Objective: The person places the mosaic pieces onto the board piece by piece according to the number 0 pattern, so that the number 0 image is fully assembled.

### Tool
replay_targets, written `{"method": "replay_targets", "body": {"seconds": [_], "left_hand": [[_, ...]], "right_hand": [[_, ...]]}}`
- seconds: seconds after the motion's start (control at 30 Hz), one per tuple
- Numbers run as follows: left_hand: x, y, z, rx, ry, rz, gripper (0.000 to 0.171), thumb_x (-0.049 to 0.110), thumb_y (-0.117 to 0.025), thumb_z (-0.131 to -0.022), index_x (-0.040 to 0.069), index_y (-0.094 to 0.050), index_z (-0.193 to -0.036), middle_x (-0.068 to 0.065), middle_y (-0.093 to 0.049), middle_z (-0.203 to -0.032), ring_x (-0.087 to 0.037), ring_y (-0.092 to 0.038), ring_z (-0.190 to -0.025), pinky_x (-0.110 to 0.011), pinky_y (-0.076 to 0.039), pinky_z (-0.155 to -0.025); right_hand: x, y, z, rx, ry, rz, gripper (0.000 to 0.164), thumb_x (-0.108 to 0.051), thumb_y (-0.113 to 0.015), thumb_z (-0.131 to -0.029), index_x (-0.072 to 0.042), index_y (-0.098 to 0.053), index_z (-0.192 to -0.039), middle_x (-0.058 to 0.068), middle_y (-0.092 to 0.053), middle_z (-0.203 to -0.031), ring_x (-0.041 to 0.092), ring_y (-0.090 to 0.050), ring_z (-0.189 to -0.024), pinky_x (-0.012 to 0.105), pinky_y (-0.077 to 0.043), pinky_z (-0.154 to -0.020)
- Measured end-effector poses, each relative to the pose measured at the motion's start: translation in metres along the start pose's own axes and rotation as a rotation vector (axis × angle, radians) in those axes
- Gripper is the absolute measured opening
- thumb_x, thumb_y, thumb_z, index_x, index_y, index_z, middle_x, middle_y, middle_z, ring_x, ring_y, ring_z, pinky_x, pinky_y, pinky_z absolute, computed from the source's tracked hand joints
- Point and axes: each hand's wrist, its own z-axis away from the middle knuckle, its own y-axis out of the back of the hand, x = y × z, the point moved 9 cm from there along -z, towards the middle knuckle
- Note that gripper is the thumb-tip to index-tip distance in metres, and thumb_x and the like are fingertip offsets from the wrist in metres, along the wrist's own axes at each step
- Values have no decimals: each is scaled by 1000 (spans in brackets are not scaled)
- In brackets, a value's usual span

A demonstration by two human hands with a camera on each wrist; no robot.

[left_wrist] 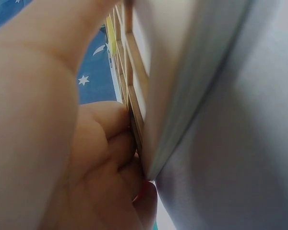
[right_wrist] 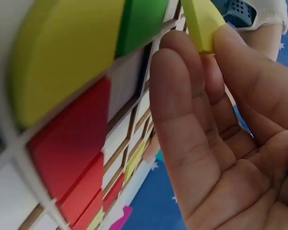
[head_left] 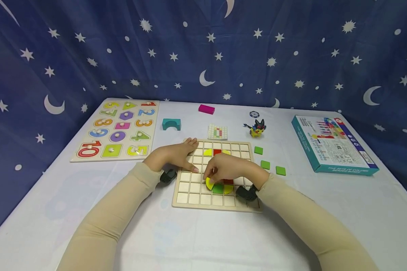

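My right hand pinches a yellow quarter-round tile between thumb and fingers, low over the near part of a wooden grid board. In the right wrist view that tile is tilted at the fingertips. Just right of it a green tile and another yellow rounded tile lie in the grid. Red tiles run up the board, partly hidden by my right hand. My left hand rests on the board's left edge, thumb spread over the cells.
Loose green tiles lie right of the board. Behind it are a pattern card, a teal arch block, a pink block and a small toy figure. A number puzzle lies left, a box right.
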Motion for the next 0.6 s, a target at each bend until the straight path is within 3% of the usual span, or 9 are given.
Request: {"method": "replay_targets", "body": {"seconds": [0.3,0.6], "left_hand": [[0,1,1,-2,13,0,107,52,-69,-75,1,-8,-147,-11,2,-155,-27,5,-143,-40,-6,-116],[-1,0,0,2,2,0,106,52,-69,-76,1,-8,-147,-11,2,-155,-26,6,-142,-39,-5,-116]], "right_hand": [[-8,-9,-10,-27,7,49,13,-5,-69,-80,-16,-74,-85,-8,-64,-73,6,-52,-68,20,-46,-64],[-11,-15,-13,-40,-11,34,13,1,-68,-78,-11,-71,-83,-4,-59,-64,6,-49,-59,18,-41,-59]]}}
